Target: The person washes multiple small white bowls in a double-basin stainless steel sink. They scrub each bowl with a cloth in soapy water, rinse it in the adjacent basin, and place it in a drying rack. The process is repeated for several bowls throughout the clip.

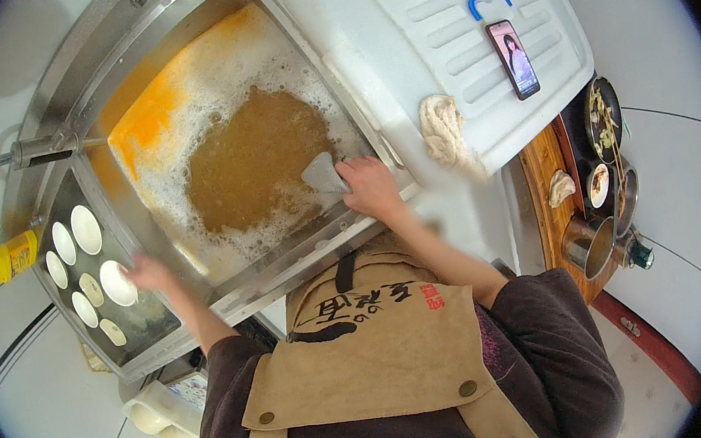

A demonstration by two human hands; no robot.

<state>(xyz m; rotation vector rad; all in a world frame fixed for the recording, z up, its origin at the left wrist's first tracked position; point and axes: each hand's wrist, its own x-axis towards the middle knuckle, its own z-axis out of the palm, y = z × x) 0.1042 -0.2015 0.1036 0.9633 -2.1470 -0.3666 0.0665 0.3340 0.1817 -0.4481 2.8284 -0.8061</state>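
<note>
My left hand (pixel 150 272), blurred, has its fingers on the right rim of a white bowl (pixel 117 284) over the left sink basin (pixel 147 317). Several other small white bowls (pixel 86 229) and dishes rest in that basin. At the near right edge of the large steel basin (pixel 302 250), my right hand (pixel 369 185) grips a grey scrubbing cloth (pixel 322 173). Brown, cloudy water (pixel 259 158) fills this basin, ringed by white foam with orange patches on the far left.
A steel faucet (pixel 44 150) stands beyond the divider, near a yellow bottle (pixel 15 256). On the right, a white plastic lid (pixel 463 70) bears a phone (pixel 513 60) and a crumpled cloth (pixel 444 127). Farther right are a pan (pixel 600 135) and a steel pot (pixel 590 247).
</note>
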